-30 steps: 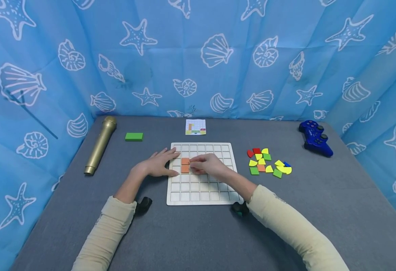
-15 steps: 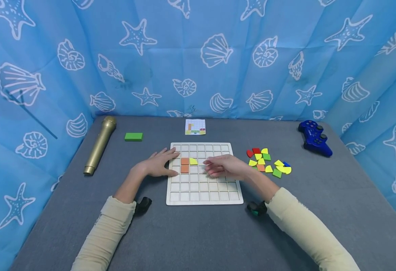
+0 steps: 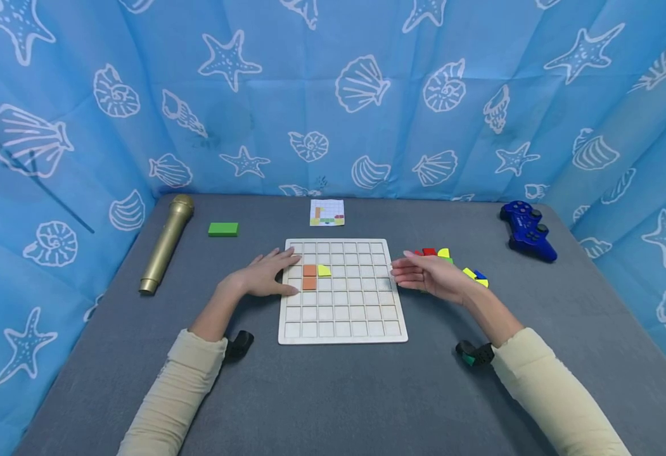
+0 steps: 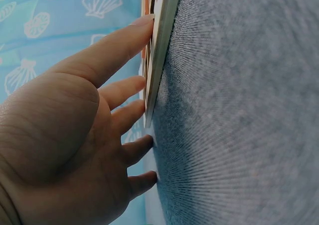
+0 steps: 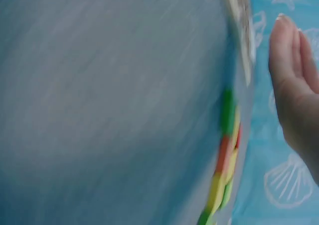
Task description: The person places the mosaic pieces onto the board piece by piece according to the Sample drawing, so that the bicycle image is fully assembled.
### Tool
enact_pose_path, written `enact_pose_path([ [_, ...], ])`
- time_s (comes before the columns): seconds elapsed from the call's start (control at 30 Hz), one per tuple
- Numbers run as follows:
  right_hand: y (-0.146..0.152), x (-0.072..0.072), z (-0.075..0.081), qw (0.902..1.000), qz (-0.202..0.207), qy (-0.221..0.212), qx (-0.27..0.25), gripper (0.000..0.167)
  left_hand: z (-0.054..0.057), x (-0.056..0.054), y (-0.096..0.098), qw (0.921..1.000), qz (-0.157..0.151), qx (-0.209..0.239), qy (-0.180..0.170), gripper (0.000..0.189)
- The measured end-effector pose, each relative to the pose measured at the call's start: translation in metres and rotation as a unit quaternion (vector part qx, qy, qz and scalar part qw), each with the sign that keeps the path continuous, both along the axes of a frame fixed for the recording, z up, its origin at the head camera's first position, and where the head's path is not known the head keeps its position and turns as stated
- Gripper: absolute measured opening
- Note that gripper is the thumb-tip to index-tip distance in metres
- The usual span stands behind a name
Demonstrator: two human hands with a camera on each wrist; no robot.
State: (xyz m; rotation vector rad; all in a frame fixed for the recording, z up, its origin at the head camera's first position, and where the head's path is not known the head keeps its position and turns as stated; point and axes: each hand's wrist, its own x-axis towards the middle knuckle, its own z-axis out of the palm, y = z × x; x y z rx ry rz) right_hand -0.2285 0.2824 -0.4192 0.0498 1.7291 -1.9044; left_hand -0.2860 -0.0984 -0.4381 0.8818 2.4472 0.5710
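Observation:
A white gridded board [image 3: 341, 313] lies on the grey table. Two orange square tiles [image 3: 309, 284] sit one above the other in its left part, and a yellow quarter-round tile [image 3: 324, 271] lies right of the upper one. My left hand [image 3: 261, 275] rests at the board's left edge, fingers spread; the left wrist view shows the thumb [image 4: 122, 46] on the rim. Off the board's right edge, my right hand [image 3: 432, 275] hovers with extended fingers and holds nothing. It partly hides a pile of coloured tiles, among them a red tile [image 3: 428, 251] and a green tile [image 5: 228, 110].
Behind the board lies a small printed card [image 3: 327, 213]. A green block [image 3: 223, 229] and a gold microphone [image 3: 167, 244] are at the left. At the far right sits a blue game controller [image 3: 528, 231]. A blue curtain [image 3: 287, 95] hangs behind the table.
My right hand has let go of the yellow quarter-round tile on the board and moved right, off the board, to the tile pile. The left hand has stayed in place.

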Motion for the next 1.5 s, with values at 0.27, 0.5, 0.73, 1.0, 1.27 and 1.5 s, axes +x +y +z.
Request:
enact_pose_path([
  [0.27, 0.042, 0.008, 0.0, 0.9997, -0.007, 0.023, 0.01, 0.065, 0.001, 0.0, 0.0, 1.0, 0.001, 0.002, 0.0, 0.079],
  [0.5, 0.067, 0.011, 0.007, 0.9856, -0.029, 0.087, 0.142, 0.073, 0.004, 0.0, 0.001, 1.0, 0.002, 0.003, 0.0, 0.079],
  [0.73, 0.078, 0.01, 0.009, 0.9705, -0.027, 0.126, 0.204, 0.07, 0.003, 0.001, 0.001, 1.0, 0.002, 0.004, 0.0, 0.079],
  [1.0, 0.081, 0.005, 0.003, 0.9384, 0.016, 0.162, 0.305, 0.062, 0.002, 0.0, 0.002, 1.0, -0.002, 0.002, 0.002, 0.079],
  [1.27, 0.077, 0.002, -0.003, 0.9282, 0.027, 0.189, 0.319, 0.054, 0.003, 0.001, 0.002, 1.0, 0.0, -0.003, 0.006, 0.08],
  [1.5, 0.07, -0.004, -0.003, 0.9322, 0.031, 0.184, 0.31, 0.058, 0.004, 0.004, 0.002, 1.0, 0.001, 0.001, 0.004, 0.08],
])
